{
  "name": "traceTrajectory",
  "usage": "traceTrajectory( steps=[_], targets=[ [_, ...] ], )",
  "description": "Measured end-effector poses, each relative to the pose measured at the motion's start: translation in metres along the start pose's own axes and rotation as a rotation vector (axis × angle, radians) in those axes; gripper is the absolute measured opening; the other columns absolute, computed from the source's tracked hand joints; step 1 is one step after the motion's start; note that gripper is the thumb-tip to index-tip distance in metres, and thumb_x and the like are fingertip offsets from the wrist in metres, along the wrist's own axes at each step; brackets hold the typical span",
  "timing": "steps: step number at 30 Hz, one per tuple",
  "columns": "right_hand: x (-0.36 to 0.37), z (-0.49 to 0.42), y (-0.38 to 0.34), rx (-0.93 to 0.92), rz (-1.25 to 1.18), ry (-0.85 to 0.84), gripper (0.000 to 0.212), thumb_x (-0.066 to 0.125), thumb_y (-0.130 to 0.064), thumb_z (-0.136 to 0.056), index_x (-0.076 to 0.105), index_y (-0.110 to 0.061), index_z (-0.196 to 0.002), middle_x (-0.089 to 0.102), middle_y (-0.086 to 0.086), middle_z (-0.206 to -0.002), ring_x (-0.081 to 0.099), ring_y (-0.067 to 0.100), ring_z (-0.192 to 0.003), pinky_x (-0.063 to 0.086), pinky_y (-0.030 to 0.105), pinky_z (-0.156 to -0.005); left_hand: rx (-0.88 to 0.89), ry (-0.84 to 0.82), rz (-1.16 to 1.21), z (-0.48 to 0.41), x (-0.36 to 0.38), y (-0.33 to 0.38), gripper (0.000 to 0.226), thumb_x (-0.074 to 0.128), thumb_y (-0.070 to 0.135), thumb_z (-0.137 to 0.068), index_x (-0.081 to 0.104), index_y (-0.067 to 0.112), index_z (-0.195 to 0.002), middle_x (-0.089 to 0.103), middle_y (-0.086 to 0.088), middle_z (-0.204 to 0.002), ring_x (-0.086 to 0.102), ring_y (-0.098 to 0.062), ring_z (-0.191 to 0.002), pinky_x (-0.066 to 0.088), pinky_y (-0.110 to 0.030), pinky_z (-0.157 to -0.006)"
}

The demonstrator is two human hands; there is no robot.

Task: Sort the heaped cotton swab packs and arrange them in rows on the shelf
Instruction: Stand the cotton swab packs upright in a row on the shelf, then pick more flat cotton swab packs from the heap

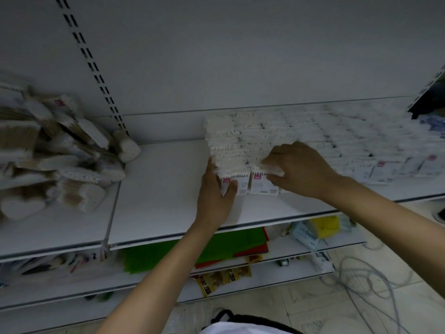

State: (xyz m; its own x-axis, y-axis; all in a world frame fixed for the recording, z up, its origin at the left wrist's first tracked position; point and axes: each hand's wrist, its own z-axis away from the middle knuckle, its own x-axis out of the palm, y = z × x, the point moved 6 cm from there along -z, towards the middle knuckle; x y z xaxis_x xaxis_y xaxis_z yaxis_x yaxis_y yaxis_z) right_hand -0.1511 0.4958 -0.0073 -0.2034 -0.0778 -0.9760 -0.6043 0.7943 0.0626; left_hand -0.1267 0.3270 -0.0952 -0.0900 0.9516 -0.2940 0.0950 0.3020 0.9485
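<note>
White cotton swab packs (301, 131) are stood on edge in tight rows on the shelf (163, 189), from the centre to the right and from back to front. Step in hand: the fronts of the two leftmost rows are being squared up. At the front of the leftmost row, the end pack (238, 184) is gripped by the left hand (214, 196), with fingers laid along the row's left side and the thumb curled across the printed face. Touching it on the right, the neighbour pack (263, 184) is pinched by the right hand (301, 168), with fingers hooked over the swab tips on top and the thumb on the front face. Exact alignment cannot be told through the blur. Sorting is judged partly done: a loose heap (60, 153) of wooden-stick packs, some heart-shaped, is left on the adjoining shelf section, well apart from the rows, with bare shelf between. Next move: both packs are to be pressed back flush and released, then a pack fetched from the heap and a new row started just beside the leftmost one.
</note>
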Motion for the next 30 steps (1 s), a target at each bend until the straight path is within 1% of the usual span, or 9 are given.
traceTrajectory(
  steps=[5, 7, 9, 11, 13, 17, 22, 26, 30],
  targets=[
    [-0.012, -0.006, -0.009, 0.032, 0.003, 0.088, 0.043, 0.061, -0.034, -0.076, 0.069, -0.007, -0.109, 0.067, 0.012, -0.097, 0.064, 0.03, -0.08, 0.041, 0.031, -0.069, -0.081, -0.01, 0.098, 0.002, -0.002, 0.012, 0.092, 0.065, 0.016, -0.091, -0.003, 0.019, -0.153, 0.025, 0.001, -0.155, 0.029, -0.001, -0.133, 0.024, -0.015, -0.109],
    [-0.016, -0.01, -0.016, 0.057, 0.001, 0.119, 0.045, 0.061, -0.035, -0.076, 0.067, -0.007, -0.111, 0.067, 0.012, -0.099, 0.064, 0.031, -0.082, 0.043, 0.032, -0.07, -0.068, 0.01, 0.052, 0.004, -0.009, 0.018, 0.098, 0.069, 0.021, -0.087, -0.004, 0.016, -0.153, 0.022, 0.001, -0.156, 0.025, -0.002, -0.135, 0.021, -0.019, -0.112],
    [-0.02, -0.018, -0.027, 0.083, -0.021, 0.127, 0.054, 0.059, -0.04, -0.078, 0.062, -0.009, -0.122, 0.064, 0.014, -0.114, 0.062, 0.033, -0.098, 0.045, 0.038, -0.079, -0.033, 0.067, -0.066, 0.004, -0.028, 0.024, 0.096, 0.07, 0.028, -0.087, 0.001, 0.017, -0.153, 0.013, 0.002, -0.16, 0.017, -0.005, -0.141, 0.015, -0.022, -0.116],
    [-0.021, -0.03, -0.043, 0.121, -0.067, 0.088, 0.068, 0.053, -0.049, -0.079, 0.047, -0.016, -0.138, 0.049, 0.013, -0.14, 0.047, 0.033, -0.124, 0.036, 0.044, -0.098, 0.09, 0.197, -0.207, 0.008, -0.059, 0.037, 0.085, 0.067, 0.031, -0.09, 0.012, 0.019, -0.153, 0.006, 0.002, -0.161, 0.008, -0.004, -0.143, 0.009, -0.019, -0.116],
    [-0.022, -0.045, -0.065, 0.122, -0.128, 0.057, 0.078, 0.049, -0.057, -0.08, 0.028, -0.024, -0.148, 0.026, 0.008, -0.155, 0.025, 0.029, -0.141, 0.019, 0.044, -0.111, 0.225, 0.392, -0.31, 0.017, -0.101, 0.051, 0.074, 0.062, 0.03, -0.091, 0.02, 0.018, -0.151, 0.008, -0.004, -0.161, 0.007, -0.006, -0.143, 0.006, -0.013, -0.114],
    [-0.026, -0.082, -0.132, 0.021, -0.237, 0.051, 0.087, 0.055, -0.057, -0.085, 0.006, -0.03, -0.152, 0.001, 0.003, -0.16, 0.002, 0.021, -0.147, 0.003, 0.038, -0.116, 0.345, 0.643, -0.622, 0.043, -0.186, 0.065, 0.075, 0.06, 0.032, -0.088, 0.025, 0.006, -0.15, 0.015, -0.022, -0.158, 0.012, -0.032, -0.146, 0.011, -0.036, -0.119],
    [-0.03, -0.121, -0.226, -0.012, -0.532, 0.136, 0.084, 0.059, -0.052, -0.086, 0.014, -0.027, -0.151, 0.006, 0.002, -0.16, 0.005, 0.018, -0.146, 0.006, 0.035, -0.116, 0.219, 0.782, -0.898, 0.093, -0.27, 0.042, 0.083, 0.055, 0.044, -0.089, 0.016, 0.009, -0.152, 0.008, -0.017, -0.159, 0.005, -0.035, -0.147, 0.018, -0.059, -0.113],
    [-0.014, -0.143, -0.289, -0.037, -0.614, 0.115, 0.083, 0.063, -0.045, -0.085, 0.018, -0.023, -0.151, 0.017, 0.005, -0.158, 0.015, 0.02, -0.144, 0.017, 0.04, -0.117, 0.073, 0.801, -0.945, 0.125, -0.321, 0.007, 0.085, 0.048, 0.054, -0.088, 0.008, 0.017, -0.154, 0.008, -0.012, -0.161, 0.006, -0.03, -0.148, 0.01, -0.054, -0.116],
    [0.005, -0.176, -0.326, -0.046, -0.56, 0.088, 0.077, 0.066, -0.041, -0.082, 0.03, -0.02, -0.147, 0.029, 0.009, -0.153, 0.026, 0.026, -0.14, 0.031, 0.049, -0.109, -0.048, 0.795, -0.831, 0.138, -0.36, -0.037, 0.085, 0.05, 0.052, -0.087, 0.011, 0.018, -0.154, 0.005, -0.005, -0.161, 0.004, -0.023, -0.148, 0.011, -0.052, -0.116]
  ],
)
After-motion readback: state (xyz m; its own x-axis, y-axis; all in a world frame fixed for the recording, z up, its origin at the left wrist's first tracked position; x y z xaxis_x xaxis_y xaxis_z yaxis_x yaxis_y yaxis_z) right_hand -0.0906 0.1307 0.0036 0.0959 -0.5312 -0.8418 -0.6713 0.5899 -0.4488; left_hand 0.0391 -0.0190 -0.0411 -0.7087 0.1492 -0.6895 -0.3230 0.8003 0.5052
